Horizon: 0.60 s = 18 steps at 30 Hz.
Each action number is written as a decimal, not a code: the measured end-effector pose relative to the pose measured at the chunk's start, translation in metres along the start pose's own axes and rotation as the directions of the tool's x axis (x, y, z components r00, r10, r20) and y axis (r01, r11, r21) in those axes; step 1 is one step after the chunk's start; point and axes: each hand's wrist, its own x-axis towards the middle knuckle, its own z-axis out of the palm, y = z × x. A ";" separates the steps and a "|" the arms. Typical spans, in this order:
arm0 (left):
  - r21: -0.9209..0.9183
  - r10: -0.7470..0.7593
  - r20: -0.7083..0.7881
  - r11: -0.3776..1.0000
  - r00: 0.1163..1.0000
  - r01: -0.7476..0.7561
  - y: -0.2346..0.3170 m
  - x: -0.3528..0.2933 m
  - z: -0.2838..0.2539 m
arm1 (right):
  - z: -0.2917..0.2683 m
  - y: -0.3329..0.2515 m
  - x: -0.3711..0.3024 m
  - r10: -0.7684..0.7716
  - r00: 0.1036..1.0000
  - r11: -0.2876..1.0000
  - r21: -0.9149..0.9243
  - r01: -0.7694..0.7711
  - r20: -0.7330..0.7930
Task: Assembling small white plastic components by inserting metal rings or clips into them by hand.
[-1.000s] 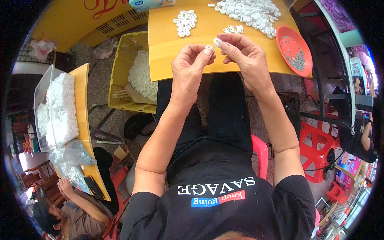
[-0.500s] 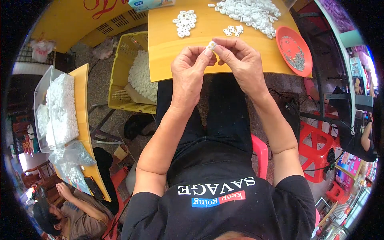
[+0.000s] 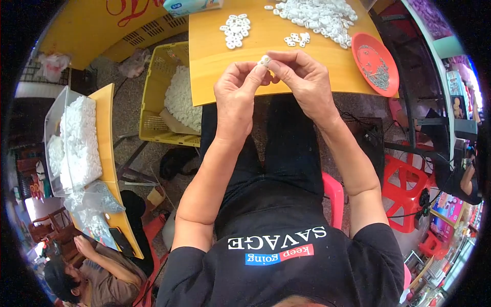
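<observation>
Just above the near edge of the yellow table (image 3: 217, 69), a small white plastic piece with holes (image 3: 265, 60) is pinched between my two hands. My left hand (image 3: 236, 97) grips its left side with thumb and fingers, and my right hand (image 3: 307, 84) closes on its right side. Fingertips cover part of the piece, so its full shape is hidden. Beyond my hands lie a loose group of similar white pieces (image 3: 236, 31), a smaller cluster (image 3: 297, 39) and a large heap (image 3: 319, 18). An orange-red plate (image 3: 389, 82) with small grey metal parts (image 3: 379, 77) stands at the right.
Left of the table is a yellow crate (image 3: 148, 120) filled with white pieces. Farther left, a side table (image 3: 105, 138) bears a clear bin (image 3: 53, 179) and plastic bags (image 3: 94, 199). Another person (image 3: 110, 273) sits at lower left. Red stools (image 3: 404, 192) are on the right.
Both hands have shifted slightly left with the white piece, which looks a little turned between the fingertips. The groups on the table and the plate stay as they were.
</observation>
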 end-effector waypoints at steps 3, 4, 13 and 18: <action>-0.064 -0.040 0.001 0.997 0.999 0.040 0.000 -0.001 0.002 | 0.000 -0.003 -0.001 -0.029 0.999 0.999 -0.033 0.029 -0.016; -0.076 -0.040 -0.006 0.996 0.999 0.039 0.000 -0.002 0.003 | 0.001 -0.006 -0.002 -0.025 0.999 0.999 -0.024 0.024 -0.026; 0.023 0.041 -0.030 0.999 0.999 -0.040 0.002 -0.004 0.009 | 0.006 -0.005 -0.003 0.015 0.998 0.997 0.073 -0.010 -0.056; 0.151 0.051 0.049 0.987 0.997 -0.058 0.007 0.001 -0.002 | -0.008 -0.003 0.004 0.157 0.987 0.955 0.249 -0.159 0.025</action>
